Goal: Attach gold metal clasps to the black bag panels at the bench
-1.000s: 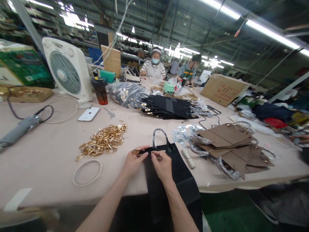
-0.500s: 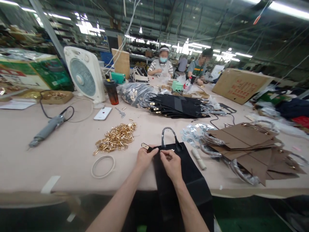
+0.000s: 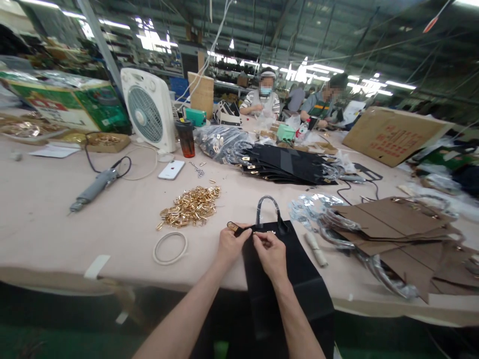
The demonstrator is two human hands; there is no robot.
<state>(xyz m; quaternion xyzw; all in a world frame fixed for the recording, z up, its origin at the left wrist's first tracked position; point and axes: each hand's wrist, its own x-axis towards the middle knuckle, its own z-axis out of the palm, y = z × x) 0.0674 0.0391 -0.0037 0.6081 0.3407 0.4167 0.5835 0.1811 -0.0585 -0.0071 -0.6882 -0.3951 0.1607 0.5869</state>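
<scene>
A black bag panel [image 3: 305,279] lies over the table's front edge, its lower part hanging down. A handle [image 3: 266,198] wrapped in clear film arches up from its top edge. My left hand [image 3: 231,245] is closed on a black strap [image 3: 239,231] at the panel's top left corner; a gold metal fitting [image 3: 232,227] shows at the strap's outer end. Close beside it, my right hand [image 3: 272,255] pinches at the strap's inner end with thumb and fingertips. What lies between those fingertips is too small to name. A bit of shiny metal [image 3: 271,232] shows just behind the right fingers.
Gold fittings [image 3: 191,207] lie heaped at left, with a tape roll [image 3: 170,248], a grey electric screwdriver [image 3: 95,189], a phone [image 3: 171,169] and a fan [image 3: 147,112] around them. Black panels [image 3: 288,163] are stacked behind; brown panels [image 3: 396,222] lie right. Two people sit opposite.
The whole view has shifted, so the table's things appear farther right. Both hands keep nearly the same hold at the panel's top edge.
</scene>
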